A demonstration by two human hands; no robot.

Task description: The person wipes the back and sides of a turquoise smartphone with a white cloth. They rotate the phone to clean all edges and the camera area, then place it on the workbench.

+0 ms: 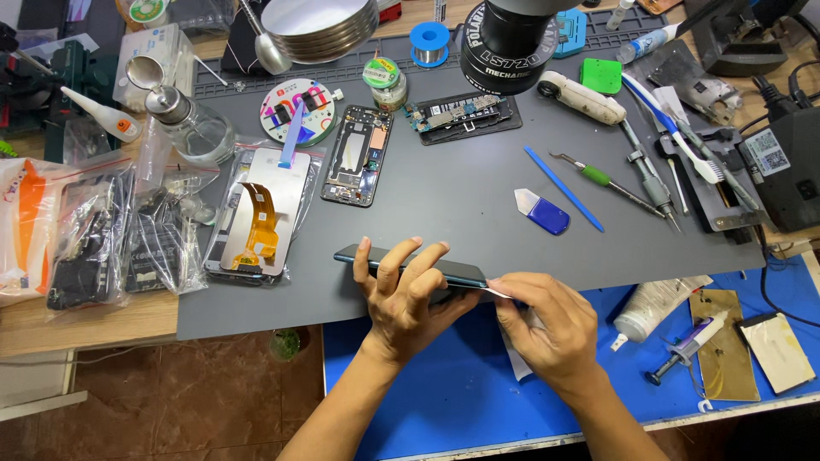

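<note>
**Phone on edge at front of mat, both hands on it**

Left hand (400,294) grips a slim dark teal phone (410,265), held on its long edge over the front of the grey work mat (461,196) on the desk. Fingers wrap over the top edge, thumb behind. Right hand (547,329) pinches a thin white pry card (495,293) at the phone's right end; card tip touches the phone's lower edge. Can't tell if it's inside the seam.

Around it:
- Left of the hands: clear plastic bag holding a replacement screen with orange flex cable (260,218), flat on the mat.
- Far left, off the mat: pile of clear zip bags with dark parts (115,243), plus an orange-and-white pouch (26,226).
- Behind: bare dark phone frame (357,166), round white dial-shaped disc with coloured segments (299,111).
- Right: blue-handled pry blade (542,212), thin blue plastic spudger (564,188).
- On the blue mat (444,384), right: white squeezed tube (653,307), small syringe (688,348).
</note>
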